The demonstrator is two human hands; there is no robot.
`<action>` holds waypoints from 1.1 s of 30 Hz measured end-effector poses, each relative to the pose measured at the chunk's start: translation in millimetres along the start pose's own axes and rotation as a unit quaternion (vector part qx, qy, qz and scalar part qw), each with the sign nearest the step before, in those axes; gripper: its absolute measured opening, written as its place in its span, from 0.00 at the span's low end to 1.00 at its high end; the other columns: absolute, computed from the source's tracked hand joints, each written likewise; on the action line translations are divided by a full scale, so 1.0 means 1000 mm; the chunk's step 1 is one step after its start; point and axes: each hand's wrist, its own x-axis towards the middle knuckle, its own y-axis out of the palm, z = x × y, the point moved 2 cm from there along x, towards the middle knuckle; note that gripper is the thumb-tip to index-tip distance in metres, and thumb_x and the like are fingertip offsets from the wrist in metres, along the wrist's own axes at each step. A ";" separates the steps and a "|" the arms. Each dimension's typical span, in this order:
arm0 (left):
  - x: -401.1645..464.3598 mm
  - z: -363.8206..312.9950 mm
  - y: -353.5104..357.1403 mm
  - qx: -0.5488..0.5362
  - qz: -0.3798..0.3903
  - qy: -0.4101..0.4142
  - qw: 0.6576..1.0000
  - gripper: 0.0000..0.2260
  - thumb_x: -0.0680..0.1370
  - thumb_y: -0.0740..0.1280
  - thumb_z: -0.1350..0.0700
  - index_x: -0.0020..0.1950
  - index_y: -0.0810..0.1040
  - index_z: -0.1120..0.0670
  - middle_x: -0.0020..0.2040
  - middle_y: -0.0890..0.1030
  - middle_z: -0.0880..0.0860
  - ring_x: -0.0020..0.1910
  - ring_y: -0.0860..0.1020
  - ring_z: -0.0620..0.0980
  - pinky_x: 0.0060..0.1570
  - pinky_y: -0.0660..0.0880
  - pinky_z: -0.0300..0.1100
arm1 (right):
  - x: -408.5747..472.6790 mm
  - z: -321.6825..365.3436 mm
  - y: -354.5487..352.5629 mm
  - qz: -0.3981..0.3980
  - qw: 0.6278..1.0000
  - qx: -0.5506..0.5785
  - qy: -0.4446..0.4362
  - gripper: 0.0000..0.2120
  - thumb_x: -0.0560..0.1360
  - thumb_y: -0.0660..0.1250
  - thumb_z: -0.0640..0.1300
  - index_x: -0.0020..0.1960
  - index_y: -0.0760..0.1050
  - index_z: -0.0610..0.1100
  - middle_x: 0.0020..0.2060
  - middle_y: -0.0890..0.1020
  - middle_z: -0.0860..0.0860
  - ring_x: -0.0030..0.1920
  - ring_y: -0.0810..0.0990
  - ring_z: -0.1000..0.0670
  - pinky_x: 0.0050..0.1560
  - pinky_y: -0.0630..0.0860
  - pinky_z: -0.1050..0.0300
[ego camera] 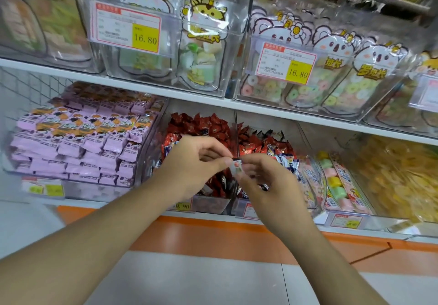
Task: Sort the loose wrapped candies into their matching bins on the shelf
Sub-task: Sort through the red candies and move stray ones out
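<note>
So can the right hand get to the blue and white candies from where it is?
Probably yes. The right hand hovers just in front of the blue and white candies, and their bin is open on top with nothing between. But both hands, the left hand too, pinch a small wrapped candy, so its grip is busy.

**A shop's candy aisle**

A retail shop is shown. White shelves (166, 96) are lined with clear bins (213, 200) of wrapped sweets, and printed price tags (128, 28) marked 16.80 are fixed to the upper containers (237, 51).
</note>
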 end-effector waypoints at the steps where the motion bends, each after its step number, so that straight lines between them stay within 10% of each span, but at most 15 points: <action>1: -0.002 -0.005 0.003 -0.017 0.010 0.001 1.000 0.03 0.77 0.76 0.57 0.47 0.86 0.48 0.43 0.86 0.44 0.46 0.84 0.43 0.51 0.81 0.40 | 0.001 0.002 0.000 -0.002 1.000 0.030 0.002 0.06 0.79 0.72 0.47 0.56 0.81 0.52 0.43 0.83 0.55 0.46 0.82 0.54 0.46 0.78 0.64; 5: -0.002 0.002 0.012 0.003 0.026 -0.002 1.000 0.04 0.79 0.74 0.56 0.50 0.85 0.46 0.44 0.86 0.44 0.47 0.83 0.41 0.51 0.81 0.39 | 0.003 -0.012 -0.017 -0.075 0.995 -0.062 0.030 0.04 0.80 0.70 0.48 0.55 0.82 0.52 0.40 0.84 0.59 0.42 0.80 0.59 0.41 0.72 0.69; 9: 0.003 0.033 0.014 0.142 0.053 -0.062 0.986 0.06 0.80 0.72 0.55 0.50 0.84 0.43 0.46 0.83 0.40 0.44 0.81 0.37 0.47 0.80 0.36 | 0.001 -0.027 -0.035 -0.052 0.972 -0.221 0.058 0.19 0.81 0.68 0.48 0.71 0.77 0.49 0.63 0.81 0.53 0.62 0.78 0.51 0.60 0.71 0.61; 12: 0.009 0.048 0.019 0.185 0.103 -0.084 0.974 0.09 0.80 0.72 0.56 0.58 0.85 0.43 0.53 0.83 0.41 0.47 0.81 0.38 0.53 0.81 0.40 | -0.002 -0.032 -0.036 -0.039 0.976 -0.205 0.070 0.19 0.79 0.68 0.45 0.70 0.77 0.49 0.62 0.81 0.53 0.62 0.78 0.51 0.64 0.74 0.55; 20: 0.033 0.059 0.032 0.255 0.135 -0.043 0.957 0.13 0.77 0.75 0.60 0.56 0.86 0.44 0.48 0.83 0.43 0.43 0.79 0.39 0.46 0.81 0.40 | 0.004 -0.047 -0.032 -0.029 0.981 -0.174 0.084 0.08 0.79 0.68 0.43 0.55 0.82 0.52 0.49 0.83 0.58 0.47 0.79 0.63 0.40 0.69 0.76; 28: 0.037 0.065 0.031 0.292 0.122 -0.014 0.949 0.12 0.76 0.73 0.65 0.41 0.84 0.47 0.43 0.78 0.42 0.41 0.77 0.42 0.42 0.75 0.41 | 0.003 -0.047 -0.024 -0.024 0.984 -0.148 0.093 0.08 0.80 0.67 0.42 0.53 0.82 0.53 0.45 0.83 0.59 0.40 0.80 0.61 0.34 0.72 0.72; 33: 0.033 0.065 0.029 0.271 0.128 -0.032 0.954 0.13 0.78 0.72 0.66 0.51 0.86 0.47 0.44 0.81 0.43 0.40 0.79 0.41 0.39 0.76 0.37 | 0.000 -0.041 -0.019 -0.024 0.985 -0.146 0.089 0.08 0.79 0.67 0.41 0.53 0.83 0.52 0.45 0.83 0.61 0.45 0.80 0.62 0.38 0.70 0.76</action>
